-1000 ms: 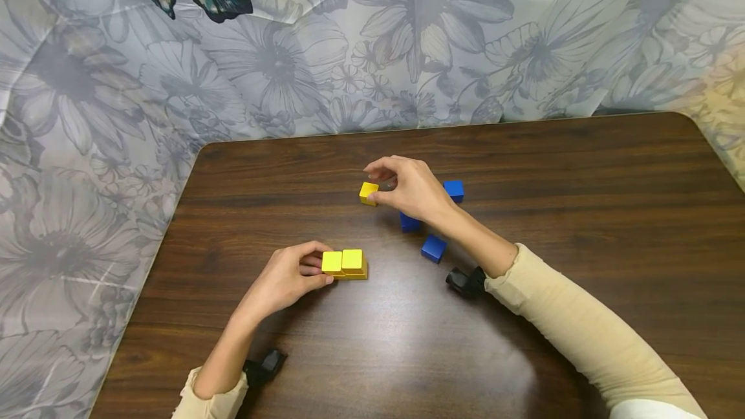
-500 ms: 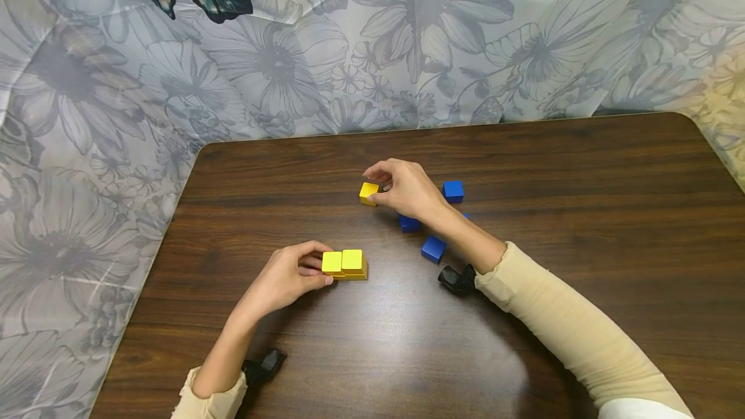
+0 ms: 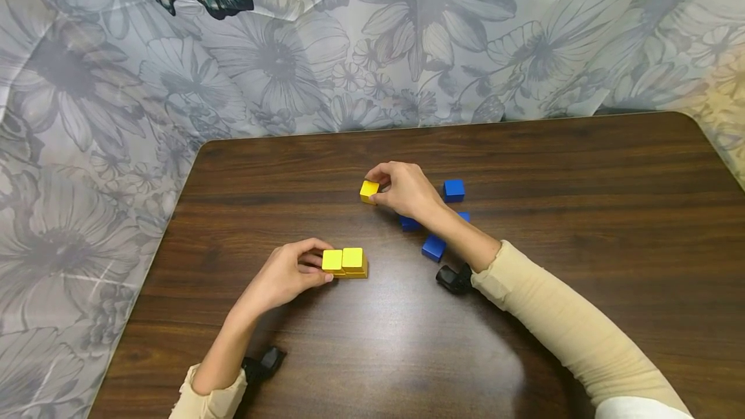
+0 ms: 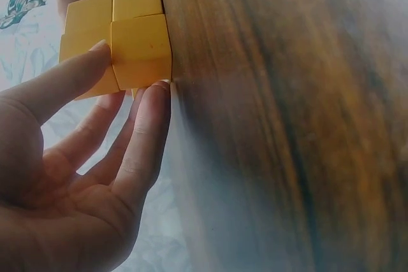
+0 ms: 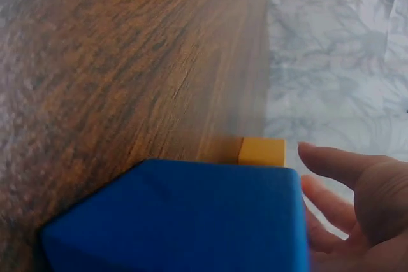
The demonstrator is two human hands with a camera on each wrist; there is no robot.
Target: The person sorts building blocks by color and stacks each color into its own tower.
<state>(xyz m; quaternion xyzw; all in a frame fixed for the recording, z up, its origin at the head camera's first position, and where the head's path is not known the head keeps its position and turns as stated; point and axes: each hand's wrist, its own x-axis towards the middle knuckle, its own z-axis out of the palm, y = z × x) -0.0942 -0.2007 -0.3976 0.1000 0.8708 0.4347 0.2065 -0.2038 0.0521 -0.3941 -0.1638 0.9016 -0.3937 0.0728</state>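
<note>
In the head view, my left hand (image 3: 291, 275) holds the left end of a small stack of yellow cubes (image 3: 354, 260), two side by side on top of others. The left wrist view shows the thumb (image 4: 76, 78) on one face of the stack (image 4: 143, 49), with fingers along another side. Farther back, my right hand (image 3: 407, 191) reaches around a single yellow cube (image 3: 369, 191), thumb and index finger near it. In the right wrist view a small gap separates the thumb from that cube (image 5: 262, 151). A blue cube (image 5: 191, 221) hides part of those fingers.
Several blue cubes lie around the right forearm: one behind it (image 3: 454, 190), another partly under the hand (image 3: 410, 224), another nearer (image 3: 433, 247). The wooden table (image 3: 553, 212) ends at a floral cloth (image 3: 279, 63) behind and at the left.
My right forearm has swung slightly left and the right index finger has come down closer to the single yellow cube. The left hand and its stack stay in place.
</note>
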